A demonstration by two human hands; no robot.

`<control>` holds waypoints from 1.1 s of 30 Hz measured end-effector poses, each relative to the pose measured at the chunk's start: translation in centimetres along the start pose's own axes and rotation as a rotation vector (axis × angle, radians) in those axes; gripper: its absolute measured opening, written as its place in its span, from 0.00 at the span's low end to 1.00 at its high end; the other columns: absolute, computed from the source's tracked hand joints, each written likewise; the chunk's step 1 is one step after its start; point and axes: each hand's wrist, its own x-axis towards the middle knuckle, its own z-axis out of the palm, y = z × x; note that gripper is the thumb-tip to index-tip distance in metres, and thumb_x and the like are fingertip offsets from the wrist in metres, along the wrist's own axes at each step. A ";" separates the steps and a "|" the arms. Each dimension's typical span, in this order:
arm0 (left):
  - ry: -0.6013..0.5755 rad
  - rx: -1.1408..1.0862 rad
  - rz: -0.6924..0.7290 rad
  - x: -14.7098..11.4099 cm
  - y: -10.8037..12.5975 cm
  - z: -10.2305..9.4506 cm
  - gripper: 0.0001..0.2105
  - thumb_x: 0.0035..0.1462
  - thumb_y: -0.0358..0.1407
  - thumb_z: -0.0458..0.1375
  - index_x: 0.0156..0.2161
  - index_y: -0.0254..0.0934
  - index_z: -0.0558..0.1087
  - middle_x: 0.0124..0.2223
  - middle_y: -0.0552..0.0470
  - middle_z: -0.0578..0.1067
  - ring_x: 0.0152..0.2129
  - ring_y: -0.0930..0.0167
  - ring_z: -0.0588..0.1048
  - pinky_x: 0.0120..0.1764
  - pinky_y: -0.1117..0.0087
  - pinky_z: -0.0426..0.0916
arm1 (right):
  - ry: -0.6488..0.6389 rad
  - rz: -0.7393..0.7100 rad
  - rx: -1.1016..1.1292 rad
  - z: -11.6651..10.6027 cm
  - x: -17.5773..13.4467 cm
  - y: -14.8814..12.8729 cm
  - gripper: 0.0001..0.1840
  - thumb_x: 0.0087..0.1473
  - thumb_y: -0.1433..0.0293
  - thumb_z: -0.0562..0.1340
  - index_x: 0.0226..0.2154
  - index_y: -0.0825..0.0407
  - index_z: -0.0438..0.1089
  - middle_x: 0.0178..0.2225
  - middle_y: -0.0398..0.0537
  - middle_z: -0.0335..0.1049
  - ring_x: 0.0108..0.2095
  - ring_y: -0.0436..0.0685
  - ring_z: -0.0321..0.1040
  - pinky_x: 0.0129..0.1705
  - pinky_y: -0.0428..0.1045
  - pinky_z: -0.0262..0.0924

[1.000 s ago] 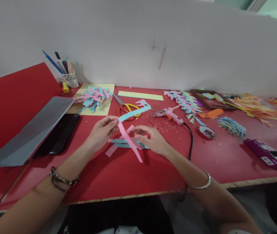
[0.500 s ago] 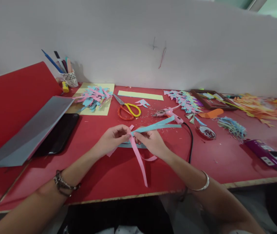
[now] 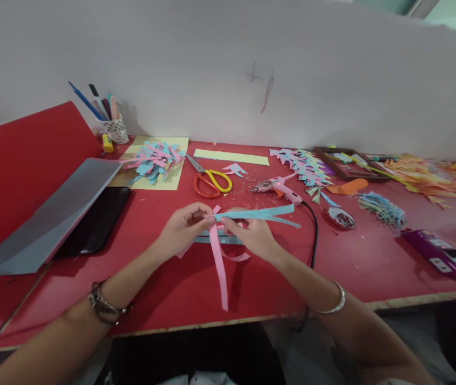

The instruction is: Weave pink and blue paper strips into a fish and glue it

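Observation:
Between my two hands a pink paper strip [image 3: 218, 267] and a blue paper strip [image 3: 270, 212] cross and interlock. My left hand [image 3: 185, 227] pinches the crossing point between thumb and fingertips. Just to its right, my right hand [image 3: 252, 232] grips the blue strip near the crossing, and the strip's two ends stick out rightward past the hand. The pink strip hangs down toward the table's front edge, with a second pink length curling beside it. More blue strips [image 3: 201, 239] lie on the red table under my hands, partly hidden.
Scissors [image 3: 214, 183] and a pink glue gun [image 3: 278, 188] lie beyond my hands. A pile of cut strips [image 3: 157, 160] rests at the back left, near a pen cup [image 3: 115, 130]. A phone [image 3: 99, 222] is left; a purple power strip [image 3: 438, 251] is right.
The hanging pink strip has swung left. The blue ends have dropped slightly and spread apart at their tips. Both hands stay at nearly the same spot.

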 end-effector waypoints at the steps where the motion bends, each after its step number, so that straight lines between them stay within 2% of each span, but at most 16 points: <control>1: 0.018 0.021 0.008 0.1 0.0 -0.1 0.14 0.40 0.45 0.61 0.25 0.36 0.67 0.20 0.59 0.68 0.17 0.78 0.66 0.21 0.78 0.61 | 0.004 0.013 -0.022 -0.1 0.0 0.0 0.13 0.48 0.63 0.56 0.18 0.51 0.63 0.19 0.39 0.65 0.22 0.47 0.62 0.27 0.44 0.58; 7: 0.070 0.082 -0.017 0.3 0.0 -0.5 0.15 0.38 0.46 0.61 0.26 0.36 0.70 0.21 0.57 0.69 0.18 0.77 0.66 0.22 0.77 0.61 | 0.074 0.042 -0.032 -0.5 0.2 0.5 0.16 0.48 0.61 0.56 0.16 0.52 0.63 0.17 0.40 0.64 0.21 0.47 0.62 0.26 0.44 0.57; 10: 0.120 0.085 -0.019 0.4 0.2 -0.7 0.13 0.38 0.45 0.61 0.25 0.36 0.70 0.20 0.58 0.68 0.18 0.77 0.65 0.22 0.77 0.61 | 0.060 0.006 -0.043 -0.9 0.5 0.5 0.15 0.49 0.62 0.55 0.18 0.52 0.65 0.17 0.41 0.65 0.21 0.47 0.62 0.26 0.45 0.57; 13: 0.207 0.066 -0.001 0.6 0.3 -1.1 0.12 0.38 0.43 0.62 0.23 0.36 0.71 0.21 0.58 0.68 0.19 0.77 0.65 0.24 0.76 0.62 | -0.038 -0.087 -0.138 -1.4 0.9 0.3 0.08 0.48 0.67 0.56 0.23 0.52 0.68 0.23 0.42 0.69 0.25 0.48 0.65 0.30 0.46 0.59; 16: 0.261 -0.002 0.003 0.9 0.0 -1.7 0.11 0.37 0.42 0.63 0.24 0.36 0.71 0.20 0.58 0.67 0.19 0.77 0.63 0.26 0.76 0.62 | -0.188 -0.120 -0.377 -1.8 1.1 0.3 0.05 0.47 0.72 0.58 0.29 0.52 0.70 0.31 0.45 0.71 0.33 0.51 0.66 0.38 0.48 0.60; 19: 0.268 -0.111 -0.012 1.1 -0.5 -2.1 0.11 0.37 0.42 0.63 0.25 0.37 0.72 0.20 0.59 0.65 0.19 0.78 0.61 0.25 0.76 0.61 | -0.293 -0.105 -0.696 -1.8 1.0 0.7 0.13 0.45 0.74 0.61 0.38 0.55 0.69 0.40 0.52 0.68 0.43 0.57 0.64 0.46 0.53 0.56; 22: 0.251 -0.180 -0.033 1.1 -0.8 -2.1 0.10 0.36 0.41 0.64 0.24 0.36 0.73 0.20 0.60 0.64 0.19 0.79 0.61 0.25 0.76 0.60 | -0.362 -0.081 -0.857 -1.7 0.9 0.8 0.17 0.46 0.76 0.60 0.42 0.57 0.68 0.43 0.56 0.66 0.46 0.59 0.62 0.48 0.54 0.54; 28: 0.206 -0.192 -0.051 0.9 -0.5 -1.8 0.09 0.36 0.38 0.65 0.23 0.36 0.72 0.20 0.59 0.66 0.18 0.79 0.62 0.23 0.77 0.59 | -0.388 -0.047 -0.793 -1.9 1.0 0.7 0.17 0.47 0.81 0.57 0.41 0.60 0.68 0.41 0.56 0.66 0.43 0.56 0.63 0.46 0.50 0.55; 33: 0.180 -0.195 -0.057 0.8 -0.5 -1.8 0.09 0.36 0.38 0.65 0.24 0.36 0.72 0.19 0.60 0.66 0.17 0.80 0.62 0.21 0.78 0.58 | -0.369 0.008 -0.785 -2.1 1.3 0.8 0.10 0.45 0.82 0.57 0.31 0.57 0.70 0.30 0.49 0.68 0.30 0.51 0.64 0.34 0.45 0.55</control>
